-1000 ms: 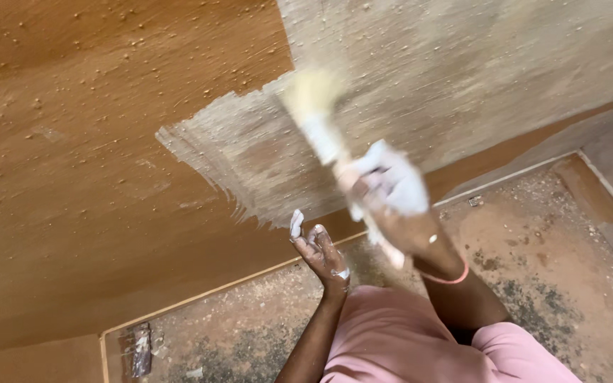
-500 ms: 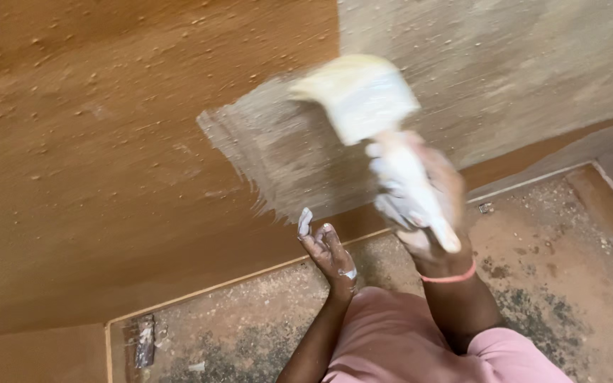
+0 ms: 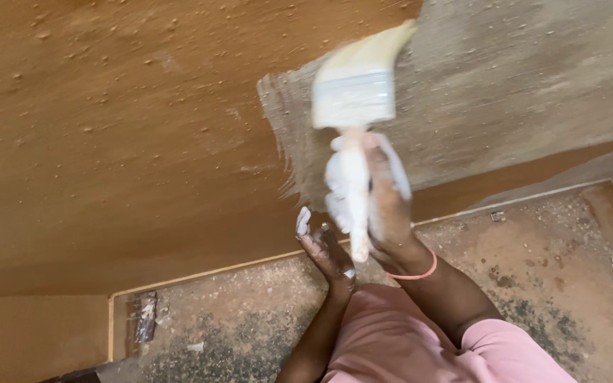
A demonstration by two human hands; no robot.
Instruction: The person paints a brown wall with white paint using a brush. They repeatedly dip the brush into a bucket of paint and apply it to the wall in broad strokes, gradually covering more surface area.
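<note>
right hand fingers clench paintbrush at wall — left hand loose, empty.

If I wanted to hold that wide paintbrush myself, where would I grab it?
Probably by the narrow handle below the ferrule, coming from underneath. The paintbrush has its wide bristles up against the wall, handle pointing down. The right hand wraps that handle so; the left hand is free.
</note>
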